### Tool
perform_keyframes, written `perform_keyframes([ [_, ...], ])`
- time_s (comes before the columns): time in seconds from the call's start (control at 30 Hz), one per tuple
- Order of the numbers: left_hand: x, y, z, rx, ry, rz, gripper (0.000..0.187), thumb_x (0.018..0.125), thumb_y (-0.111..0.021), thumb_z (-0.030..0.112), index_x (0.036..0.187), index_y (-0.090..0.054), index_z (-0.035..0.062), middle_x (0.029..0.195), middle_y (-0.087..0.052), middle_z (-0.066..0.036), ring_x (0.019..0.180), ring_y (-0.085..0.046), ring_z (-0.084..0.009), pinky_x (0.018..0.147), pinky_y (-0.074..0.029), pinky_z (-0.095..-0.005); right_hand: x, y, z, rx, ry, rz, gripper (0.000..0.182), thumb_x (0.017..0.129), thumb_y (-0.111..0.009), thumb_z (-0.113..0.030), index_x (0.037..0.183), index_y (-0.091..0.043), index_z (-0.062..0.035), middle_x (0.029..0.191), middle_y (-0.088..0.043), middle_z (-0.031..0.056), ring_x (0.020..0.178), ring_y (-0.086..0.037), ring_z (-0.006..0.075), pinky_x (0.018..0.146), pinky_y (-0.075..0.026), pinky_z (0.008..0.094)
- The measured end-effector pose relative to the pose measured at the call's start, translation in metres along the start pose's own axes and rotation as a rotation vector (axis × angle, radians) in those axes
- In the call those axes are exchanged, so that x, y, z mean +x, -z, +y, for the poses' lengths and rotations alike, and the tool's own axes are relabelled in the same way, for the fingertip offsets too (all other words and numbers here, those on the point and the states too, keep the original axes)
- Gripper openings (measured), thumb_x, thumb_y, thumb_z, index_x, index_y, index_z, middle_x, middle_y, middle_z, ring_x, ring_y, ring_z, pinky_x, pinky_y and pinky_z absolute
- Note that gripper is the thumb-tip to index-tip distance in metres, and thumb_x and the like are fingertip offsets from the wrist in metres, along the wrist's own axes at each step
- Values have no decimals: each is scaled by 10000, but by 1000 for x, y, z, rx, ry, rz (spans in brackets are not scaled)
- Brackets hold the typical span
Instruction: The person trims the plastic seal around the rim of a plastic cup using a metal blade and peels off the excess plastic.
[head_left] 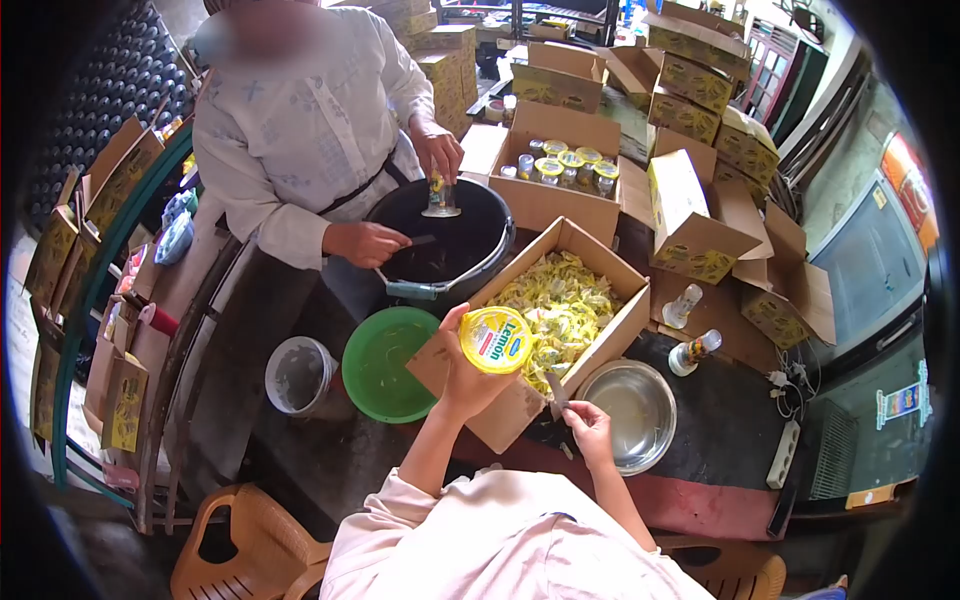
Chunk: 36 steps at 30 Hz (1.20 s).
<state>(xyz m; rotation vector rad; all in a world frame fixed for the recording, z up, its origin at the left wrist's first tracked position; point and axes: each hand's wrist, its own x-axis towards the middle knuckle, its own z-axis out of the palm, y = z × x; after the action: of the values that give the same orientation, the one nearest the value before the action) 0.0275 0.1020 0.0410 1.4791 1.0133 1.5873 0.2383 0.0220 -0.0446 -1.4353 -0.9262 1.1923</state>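
Observation:
My left hand (464, 382) is wrapped round a jar (497, 340), whose round yellow lid reads "Lemon" and faces up toward me. The jar's body is mostly hidden beneath the lid and my fingers. In my right hand (588, 432) is a small knife (556, 388), its blade pointing up and left. Just beyond both hands, an open cardboard box (620, 335) holds a heap of yellow printed wrappers (565, 300). A steel bowl (655, 445) stands right beside my right hand, and a green basin (375, 400) lies to the left of the jar.
Across from me, a person (310, 130) holds a glass jar (440, 200) and a blade over a black bucket (415, 290). A box of yellow-lidded jars (560, 210), two jars (682, 305) on the table, a white bucket (298, 375) and several stacked cartons (690, 80) surround the workspace.

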Motion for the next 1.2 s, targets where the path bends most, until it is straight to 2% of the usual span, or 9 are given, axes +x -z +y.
perform_keyframes([
  [0.07, 10, 2, 3, -99, -34, -48, 933, 600, -752, -33, 1292, -133, 52, 1117, -433, -115, 1017, -518, -194, 902, -425, -311, 2, 1, -18, 19, 53, 72, 90, 785, -669, -67, 847, -652, -5, 737, -616, -7, 668, -530, 46, 631, -433, 194],
  [0.17, 26, 13, 3, 59, -78, -41, 919, 605, -736, -52, 1290, -132, 50, 1110, -442, -120, 1027, -511, -192, 911, -417, -312, 5, -9, -49, 85, 136, 169, 81, 784, -682, -74, 827, -649, -13, 743, -615, -12, 677, -523, 45, 632, -428, 198],
  [0.33, 89, 39, 19, -121, -144, -26, 910, 596, -713, -106, 1281, -143, 81, 1102, -445, -119, 1023, -512, -199, 911, -418, -312, 12, -31, -80, 40, 229, 236, 87, 789, -679, -76, 835, -646, -11, 747, -613, -9, 712, -528, 61, 678, -418, 210],
  [0.43, 122, 57, -6, -57, -224, -91, 905, 612, -723, -94, 1266, -129, 100, 1101, -469, -117, 1024, -525, -197, 892, -434, -311, 11, -44, -88, -11, 284, 271, 97, 790, -681, -85, 839, -640, -13, 736, -599, -18, 705, -510, 57, 670, -400, 207],
  [0.53, 134, 68, -28, -155, -110, -142, 863, 624, -723, -83, 1238, -146, 104, 1175, -466, -145, 1075, -509, -200, 916, -421, -311, 17, -58, -94, -62, 363, 310, 83, 799, -673, -94, 822, -643, -20, 715, -594, -24, 682, -492, 49, 646, -385, 205],
  [0.67, 143, 73, -65, -167, -164, -215, 743, 632, -723, -73, 1154, -217, 86, 1309, -409, -198, 1142, -470, -200, 971, -380, -301, 30, -86, -116, -263, 434, 353, 92, 756, -703, -91, 805, -661, -24, 665, -586, -18, 635, -485, 50, 615, -382, 216],
  [0.87, 149, 83, -85, -179, 6, -203, 704, 607, -760, -43, 1146, -314, 33, 1275, -451, -183, 1095, -509, -190, 939, -421, -291, 67, -151, -181, -664, 765, 267, 254, 691, -707, -51, 942, -675, -74, 622, -564, 57, 588, -535, 131, 606, -399, 254],
  [1.07, 142, 83, -102, -199, 134, -167, 748, 576, -804, -8, 1164, -342, 25, 1101, -516, -99, 1033, -529, -153, 880, -466, -273, 106, -196, -202, -827, 740, -109, 309, 720, -658, -35, 1021, -650, -105, 646, -533, 85, 595, -544, 239, 619, -405, 350],
  [1.2, 141, 84, -100, -243, 140, -136, 733, 587, -824, 95, 1158, -371, 23, 1056, -545, -92, 975, -555, -156, 839, -469, -272, 126, -202, -186, -958, 860, -188, 268, 752, -629, -52, 1014, -649, -107, 673, -503, 87, 613, -517, 264, 623, -390, 367],
])
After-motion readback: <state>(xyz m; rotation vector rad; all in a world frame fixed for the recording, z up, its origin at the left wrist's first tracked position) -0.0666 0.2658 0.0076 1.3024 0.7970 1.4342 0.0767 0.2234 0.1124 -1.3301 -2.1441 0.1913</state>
